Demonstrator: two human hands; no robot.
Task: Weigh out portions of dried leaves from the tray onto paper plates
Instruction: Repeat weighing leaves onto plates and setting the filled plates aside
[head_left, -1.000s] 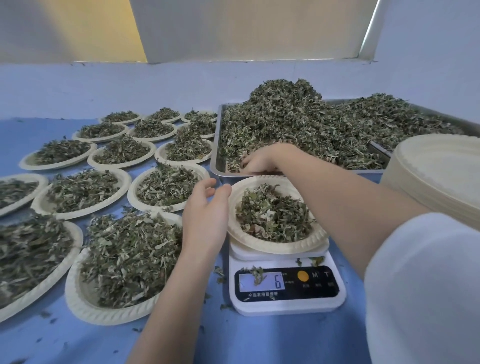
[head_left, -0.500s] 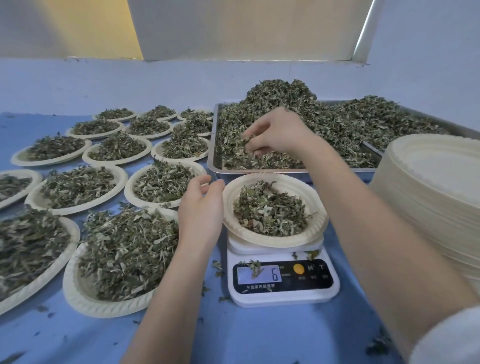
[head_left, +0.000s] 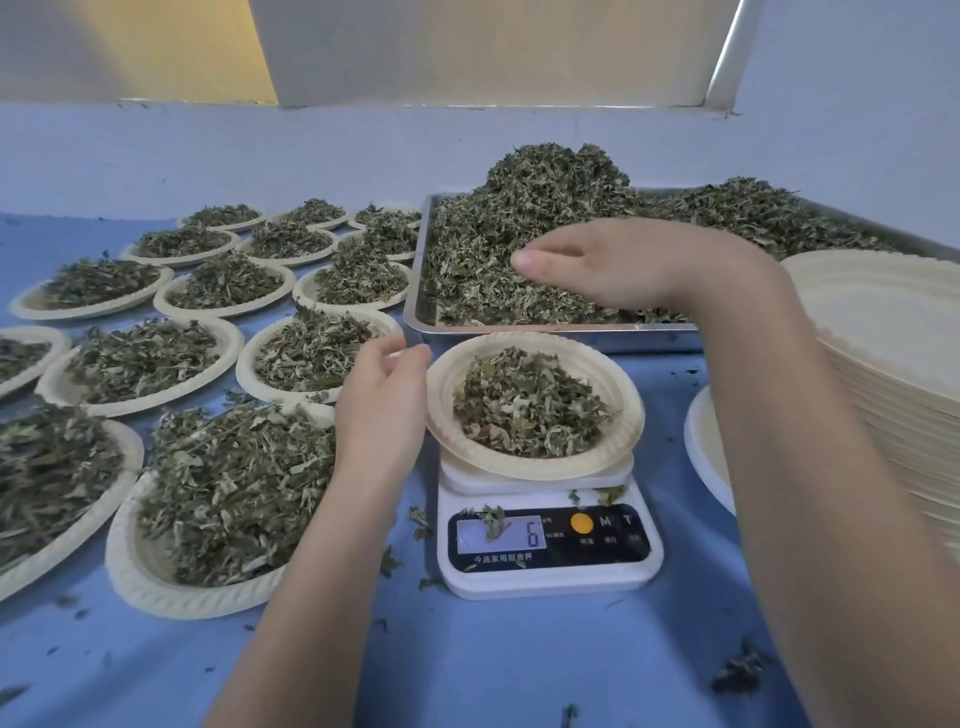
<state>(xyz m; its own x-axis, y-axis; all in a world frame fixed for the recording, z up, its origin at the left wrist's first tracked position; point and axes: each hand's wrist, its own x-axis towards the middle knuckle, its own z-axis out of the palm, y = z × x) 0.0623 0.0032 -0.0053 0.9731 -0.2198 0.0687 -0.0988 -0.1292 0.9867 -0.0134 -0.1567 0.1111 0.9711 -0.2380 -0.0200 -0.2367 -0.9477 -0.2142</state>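
While the right hand (head_left: 597, 265) lies flat over the near part of the metal tray (head_left: 415, 317), its fingers (head_left: 535, 258) are stretched out straight toward the left with the palm down on the heap of dried leaves (head_left: 545, 208); I cannot tell if any leaves are under the palm. The left hand (head_left: 382, 410) stands just beside the left rim of the paper plate on the scale (head_left: 628, 415), with its fingers (head_left: 387, 348) loosely bent and holding nothing; whether the thumb touches the rim is not clear. This plate holds a small portion of leaves (head_left: 527, 408) and sits on a white digital scale (head_left: 550, 582), whose display (head_left: 501, 535) shows the digit 6, partly covered by a leaf crumb. The tray is behind the scale and is piled high with leaves. To the left, many filled paper plates (head_left: 218, 525) stand close together in rows on the blue table (head_left: 493, 665), each one carrying a heap of leaves. At the right edge rises a tall stack of empty paper plates (head_left: 883, 332). Small leaf crumbs lie scattered on the table around the scale.
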